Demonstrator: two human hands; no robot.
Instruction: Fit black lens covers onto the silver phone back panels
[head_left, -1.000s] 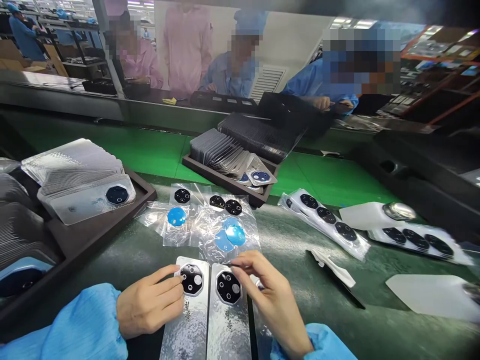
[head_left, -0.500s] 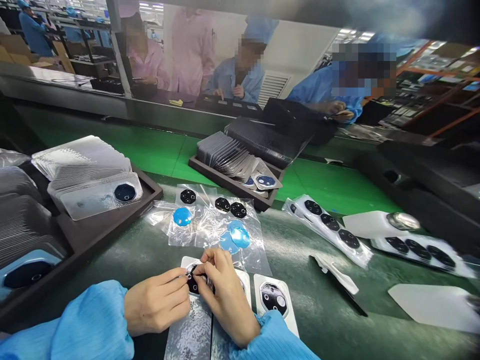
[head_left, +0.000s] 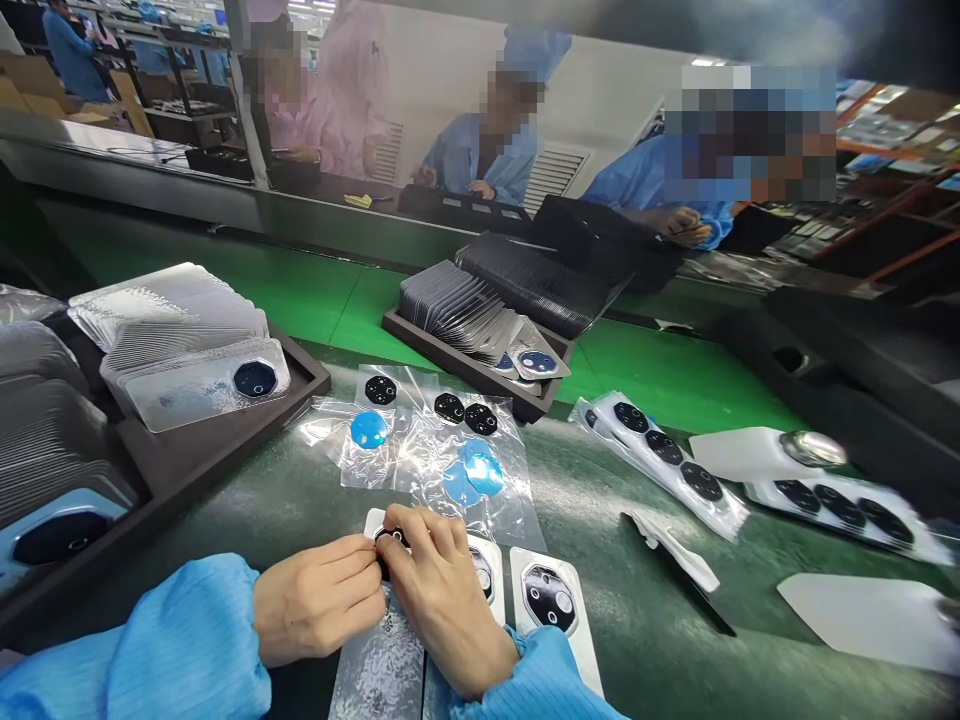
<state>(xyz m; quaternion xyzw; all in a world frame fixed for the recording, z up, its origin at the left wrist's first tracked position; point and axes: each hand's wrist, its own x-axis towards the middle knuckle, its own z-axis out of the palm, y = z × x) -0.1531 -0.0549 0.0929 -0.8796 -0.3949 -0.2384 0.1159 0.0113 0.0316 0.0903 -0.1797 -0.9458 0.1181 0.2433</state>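
Both hands meet at the black camera plate on the leftmost phone back panel (head_left: pixel 379 650), which lies on the green mat. My left hand (head_left: pixel 322 600), closed with fingertips pinched, touches the plate's left edge. Curled over the plate from the right is my right hand (head_left: pixel 446 590), its fingers bent together on it. Whatever lies between the fingertips of either hand is too small to make out. Two more panels lie alongside: one partly under my right hand, the other (head_left: pixel 551 610) with its round black camera plate uncovered.
Clear bags (head_left: pixel 517 500) with black discs and blue round films lie beyond my hands. Trays of stacked panels stand at left (head_left: pixel 300 365) and back centre (head_left: pixel 480 370). Tweezers (head_left: pixel 679 570) and packs of black discs (head_left: pixel 664 455) are at right. Several people sit or stand behind.
My right hand's fingers have shifted slightly left and curled over the camera plate. My left hand has barely moved. The view has shifted a little.
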